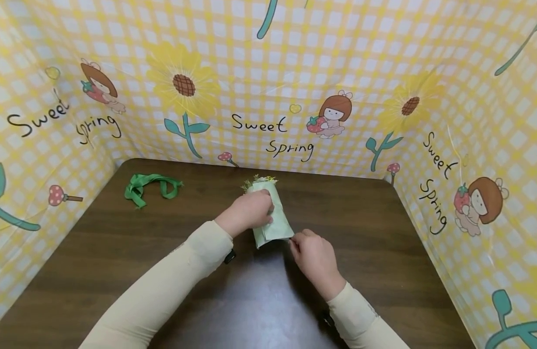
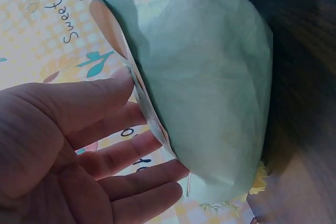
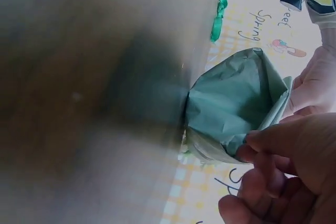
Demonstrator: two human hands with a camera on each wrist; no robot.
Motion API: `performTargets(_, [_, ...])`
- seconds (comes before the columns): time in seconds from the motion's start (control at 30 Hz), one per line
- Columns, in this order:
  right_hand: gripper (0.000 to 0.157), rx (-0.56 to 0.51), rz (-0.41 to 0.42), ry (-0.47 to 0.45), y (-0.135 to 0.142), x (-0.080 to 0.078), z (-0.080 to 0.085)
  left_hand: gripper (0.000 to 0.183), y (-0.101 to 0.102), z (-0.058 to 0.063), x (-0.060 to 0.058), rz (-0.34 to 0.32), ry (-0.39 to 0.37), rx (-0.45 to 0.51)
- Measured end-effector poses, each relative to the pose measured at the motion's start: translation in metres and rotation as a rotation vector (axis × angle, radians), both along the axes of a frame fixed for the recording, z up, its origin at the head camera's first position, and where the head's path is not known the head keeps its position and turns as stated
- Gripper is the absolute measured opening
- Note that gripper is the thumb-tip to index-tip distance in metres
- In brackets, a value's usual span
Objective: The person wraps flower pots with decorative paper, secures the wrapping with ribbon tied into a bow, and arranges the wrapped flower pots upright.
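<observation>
A pale green paper wrap (image 1: 274, 220) lies around a small bunch of flowers (image 1: 265, 179) near the middle of the table. Only the flower tops show at its far end. My left hand (image 1: 251, 209) holds the wrap's overlapping edge. In the left wrist view, thumb and fingertips meet the paper (image 2: 205, 87) along that edge. Thumb and forefinger of my right hand (image 1: 315, 257) pinch the near right corner. The right wrist view looks into the wrap's open near end (image 3: 236, 103); no stems can be made out inside.
A loose green ribbon (image 1: 151, 188) lies at the table's back left. Yellow checked cloth (image 1: 268, 87) with printed flowers and lettering stands around the back and both sides of the dark wooden table (image 1: 198, 300).
</observation>
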State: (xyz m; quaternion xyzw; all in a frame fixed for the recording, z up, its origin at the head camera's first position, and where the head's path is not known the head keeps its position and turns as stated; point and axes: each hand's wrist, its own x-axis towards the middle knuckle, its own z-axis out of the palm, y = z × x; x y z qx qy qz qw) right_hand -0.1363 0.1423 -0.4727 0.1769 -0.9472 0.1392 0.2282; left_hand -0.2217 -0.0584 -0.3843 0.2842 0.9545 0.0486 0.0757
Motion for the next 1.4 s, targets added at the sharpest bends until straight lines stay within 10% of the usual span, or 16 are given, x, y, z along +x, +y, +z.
performTargets(0.33, [0.021,0.147,-0.042,0.03,0.009,0.008,0.005,0.024,0.004,0.002,0.001,-0.013,0.019,-0.017])
performTargets(0.87, [0.04,-0.095,-0.061,-0.454,0.007,-0.033,0.004,0.024,0.012,0.003,0.001,0.0,0.025,-0.041])
performTargets(1.4, [0.039,0.113,-0.042,-0.412,0.001,-0.035,0.004,0.019,0.003,0.0,-0.002,-0.018,-0.045,0.022])
